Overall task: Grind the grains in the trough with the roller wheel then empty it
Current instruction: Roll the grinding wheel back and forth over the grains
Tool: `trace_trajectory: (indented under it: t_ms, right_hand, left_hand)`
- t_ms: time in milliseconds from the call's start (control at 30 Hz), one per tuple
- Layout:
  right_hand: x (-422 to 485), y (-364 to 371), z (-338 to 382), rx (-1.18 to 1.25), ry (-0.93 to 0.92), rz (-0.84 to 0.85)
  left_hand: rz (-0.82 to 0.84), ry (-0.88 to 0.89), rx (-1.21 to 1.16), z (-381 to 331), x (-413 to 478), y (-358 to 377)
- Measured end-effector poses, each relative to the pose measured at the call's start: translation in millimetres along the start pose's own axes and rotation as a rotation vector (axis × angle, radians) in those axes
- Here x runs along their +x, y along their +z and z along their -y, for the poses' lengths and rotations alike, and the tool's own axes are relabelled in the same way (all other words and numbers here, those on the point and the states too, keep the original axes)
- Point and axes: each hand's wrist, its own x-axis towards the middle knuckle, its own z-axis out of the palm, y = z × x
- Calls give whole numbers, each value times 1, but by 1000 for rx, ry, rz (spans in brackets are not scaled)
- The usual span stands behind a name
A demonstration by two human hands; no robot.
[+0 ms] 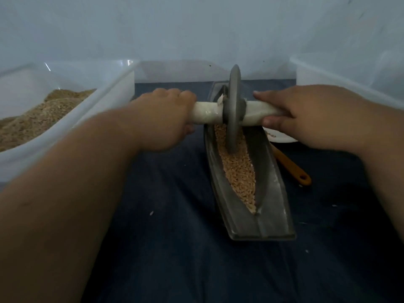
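Two hands (162,121) (306,117), one roller wheel (234,110), one trough (238,215)

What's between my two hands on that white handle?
In the head view, the grey roller wheel stands between the left hand and the right hand, its lower edge down in the grains of the trough.

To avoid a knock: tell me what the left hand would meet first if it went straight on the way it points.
Probably the roller wheel: the left hand grips the handle, pointing toward that disc standing in the trough. Depth is unclear.
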Motion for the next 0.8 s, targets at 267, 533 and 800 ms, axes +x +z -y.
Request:
trace_trajectory:
  t_ms: [267,533,800]
  right_hand:
    - [-30,-40,21,158,-82,251]
    - [1,3,1,121,56,5]
    - [12,14,3,-12,65,-149]
  left_hand:
    - [391,75,-147,-3,-32,-40]
    - [-84,-46,30,-8,2,3]
    - [-114,-99,78,-8,10,12]
